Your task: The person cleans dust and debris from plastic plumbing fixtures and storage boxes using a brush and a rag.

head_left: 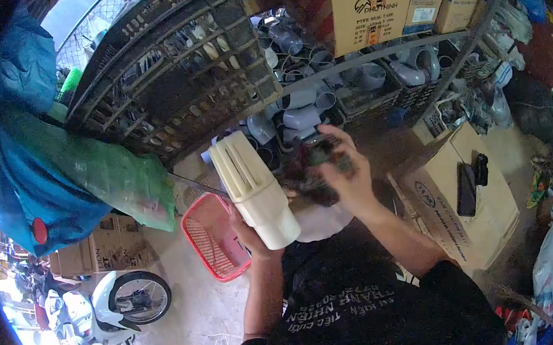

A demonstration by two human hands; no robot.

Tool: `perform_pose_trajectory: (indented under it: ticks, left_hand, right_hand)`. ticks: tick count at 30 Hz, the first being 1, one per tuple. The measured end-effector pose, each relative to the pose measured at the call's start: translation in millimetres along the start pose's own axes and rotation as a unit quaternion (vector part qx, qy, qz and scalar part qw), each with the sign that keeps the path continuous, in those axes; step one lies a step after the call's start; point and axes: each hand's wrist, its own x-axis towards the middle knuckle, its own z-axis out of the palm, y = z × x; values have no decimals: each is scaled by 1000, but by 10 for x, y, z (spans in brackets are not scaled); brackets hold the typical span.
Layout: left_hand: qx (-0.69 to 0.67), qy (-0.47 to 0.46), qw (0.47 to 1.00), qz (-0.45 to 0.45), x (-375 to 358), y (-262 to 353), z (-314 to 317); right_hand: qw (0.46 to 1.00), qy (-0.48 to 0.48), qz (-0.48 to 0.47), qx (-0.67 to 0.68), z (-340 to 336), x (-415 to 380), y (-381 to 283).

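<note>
Left hand: grip closed around cream plastic fitting, held beside red basket. Right hand: grip half-curled, grasping dark cloth, blurred. Carton: "PHU THINH", "PTFE SEAL TAPE". Black shirt: "THANH NHIEN".

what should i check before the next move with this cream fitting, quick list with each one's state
1. Left hand gripping the cream slotted plastic fitting: ok
2. Right hand holding the dark crumpled bundle: ok
3. Bundle kept apart from the fitting: cannot tell, they overlap or nearly meet in this view
4. Fitting's slots free of dirt inside: cannot tell
5. Red basket standing near the left hand: ok
6. Black phone lying away from both hands, on the cardboard: ok
</note>
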Motion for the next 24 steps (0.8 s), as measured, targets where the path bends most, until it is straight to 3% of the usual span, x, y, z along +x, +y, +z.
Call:
perform_pose_trajectory:
  ticks: [1, 2, 3, 4, 6, 8, 9, 10, 12, 14, 15, 18, 19, 22, 24]
  left_hand:
    - [10, -38, 999, 2, 3, 11, 22]
    - [19, -74, 997, 4, -6, -10, 33]
    - [-58, 2, 998, 15, -24, -100, 13]
    - [-7, -3, 1000, 21, -54, -180, -108]
    - [78, 55, 995, 41, -25, -217, -67]
    - [191, 65, 979, 4, 66, -136, -260]
    - [254, 60, 965, -27, 85, -90, -375]
    - [380, -44, 922, 67, 31, 51, -10]
    - [418, -53, 902, 92, 13, 64, 44]
    - [437, -48, 886, 145, -26, -34, 36]
    - [311, -22, 947, 71, -38, -105, -53]
    - [239, -8, 969, 65, -76, -159, 3]
    - [303, 0, 951, 70, -68, -117, 23]
    - [418, 21, 894, 159, -71, -234, 63]
    - [425, 22, 890, 165, -77, -219, 110]
  right_hand:
    - [946, -1, 190, 261, 24, -49, -107]
    - [934, -12, 237, 268, 53, -147, -114]
    - [918, -22, 285, 274, 85, -270, -120]
    - [901, -30, 331, 279, 109, -344, -123]
    - [956, -105, 214, 171, 230, -361, -296]
    - [919, -124, 270, 259, 179, -298, -344]
    - [943, -141, 227, 196, 165, -270, -361]
    - [962, -156, 182, 133, 161, -241, -373]
    - [985, -162, 56, 2, 193, -202, -366]
    - [976, -144, -100, -130, 295, -177, -342]
    - [971, -136, -106, -164, 330, -179, -388]
    - [969, -116, -64, -207, 398, -217, -443]
    - [967, -103, -56, -225, 398, -209, -429]
    - [983, -22, 138, -119, 455, 82, -450]
    - [985, -51, 129, -105, 464, 198, -432]
